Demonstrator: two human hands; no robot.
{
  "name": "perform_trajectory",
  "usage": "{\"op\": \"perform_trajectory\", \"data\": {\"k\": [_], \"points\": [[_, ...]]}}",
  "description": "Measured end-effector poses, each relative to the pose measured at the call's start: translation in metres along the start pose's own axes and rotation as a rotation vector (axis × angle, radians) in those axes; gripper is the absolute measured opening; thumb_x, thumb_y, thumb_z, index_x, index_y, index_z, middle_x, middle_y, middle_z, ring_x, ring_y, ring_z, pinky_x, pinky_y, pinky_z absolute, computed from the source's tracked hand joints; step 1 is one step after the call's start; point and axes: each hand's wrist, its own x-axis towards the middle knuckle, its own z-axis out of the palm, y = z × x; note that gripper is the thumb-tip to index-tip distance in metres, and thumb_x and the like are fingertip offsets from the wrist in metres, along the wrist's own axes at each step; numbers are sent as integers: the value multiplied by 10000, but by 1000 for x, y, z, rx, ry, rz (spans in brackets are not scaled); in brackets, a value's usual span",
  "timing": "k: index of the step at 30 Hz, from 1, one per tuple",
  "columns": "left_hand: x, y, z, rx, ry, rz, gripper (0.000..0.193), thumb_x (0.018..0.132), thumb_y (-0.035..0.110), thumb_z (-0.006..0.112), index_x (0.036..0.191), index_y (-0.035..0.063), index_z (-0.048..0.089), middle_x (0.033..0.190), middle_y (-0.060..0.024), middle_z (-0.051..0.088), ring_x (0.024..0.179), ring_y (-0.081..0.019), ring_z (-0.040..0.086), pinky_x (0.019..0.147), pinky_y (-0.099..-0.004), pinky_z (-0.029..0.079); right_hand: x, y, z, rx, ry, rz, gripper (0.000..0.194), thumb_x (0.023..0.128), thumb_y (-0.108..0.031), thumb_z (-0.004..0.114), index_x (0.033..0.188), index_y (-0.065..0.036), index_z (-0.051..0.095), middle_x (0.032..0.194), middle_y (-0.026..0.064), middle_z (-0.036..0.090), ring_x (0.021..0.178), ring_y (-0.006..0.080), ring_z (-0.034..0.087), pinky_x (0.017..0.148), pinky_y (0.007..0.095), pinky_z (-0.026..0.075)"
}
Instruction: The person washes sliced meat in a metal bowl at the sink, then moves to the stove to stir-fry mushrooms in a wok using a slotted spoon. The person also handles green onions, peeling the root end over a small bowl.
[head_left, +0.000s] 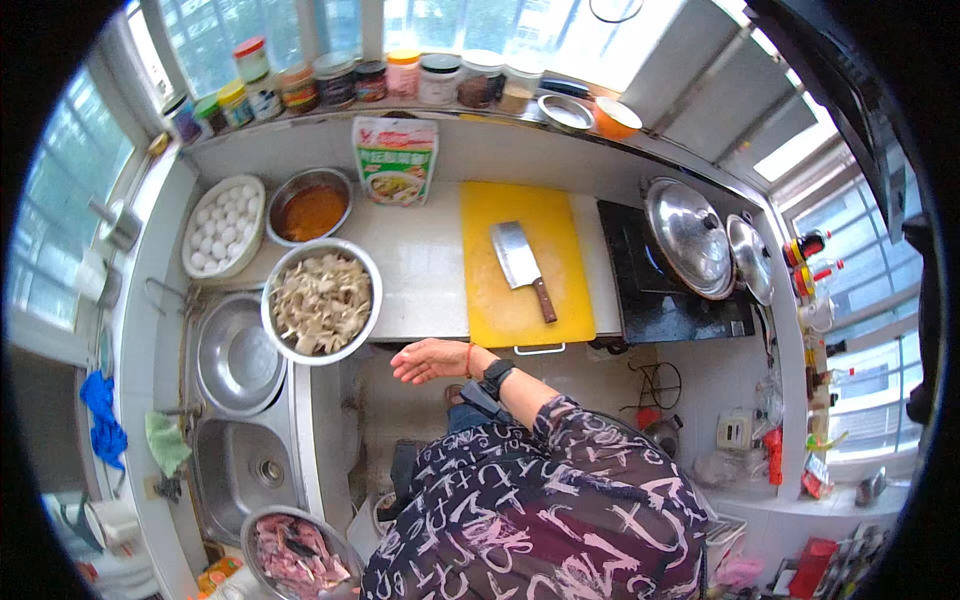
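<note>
My right hand holds nothing, its fingers extended beside the counter edge. Its wrist bears a red string and a black watch. My left hand is out of view. Closest to my right hand is a metal bowl of torn mushrooms, partly over the sink edge. A cleaver with a wooden handle lies on a yellow cutting board. Behind the mushrooms are a metal bowl of reddish-brown contents and a white basket of eggs. A printed food pouch stands against the back wall.
A double steel sink is at left, with a basin in its far part. A bowl of raw meat or fish sits near it. At right, a lidded wok stands on a black stove. Jars line the sill.
</note>
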Motion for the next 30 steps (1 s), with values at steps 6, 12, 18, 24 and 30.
{"op": "perform_trajectory", "data": {"k": [6,12,18,24,30], "points": [[9,-38,64,354,54,1,620,823,326,780,1310,71,493,1232,-142,575,1087,-302,562,900,-450,502,-118,-31,-47,25,99,-249,429,980,-345,567,1273,-33,557,1201,105,639,1074,174,630,887,283,523],[13,-71,122,613,-26,26,579,838,314,767,1295,73,504,1199,-133,594,1052,-284,582,872,-428,516,-254,-59,-76,-5,303,-590,492,939,-373,613,1282,-22,563,1200,125,638,1078,202,630,883,299,527],[-29,-115,255,958,-259,93,428,893,259,702,1247,92,528,1077,-91,634,949,-213,622,810,-344,535,-389,-51,-81,68,959,-895,318,955,-286,619,1171,-51,626,1036,60,686,881,112,648,705,220,517],[-81,-156,325,1190,-455,76,286,924,178,647,1176,71,566,1007,-74,649,881,-181,642,785,-308,535,-497,-82,-140,-606,1786,-592,424,818,-277,748,1153,-44,632,951,58,675,842,183,645,724,283,520],[-100,-213,326,1239,-431,225,241,923,158,641,1138,63,588,967,-70,659,829,-161,642,725,-266,534,-535,-123,-223,-1421,1871,-141,616,764,-432,725,1314,-217,551,1309,186,523,1188,385,521,960,477,474]]}}
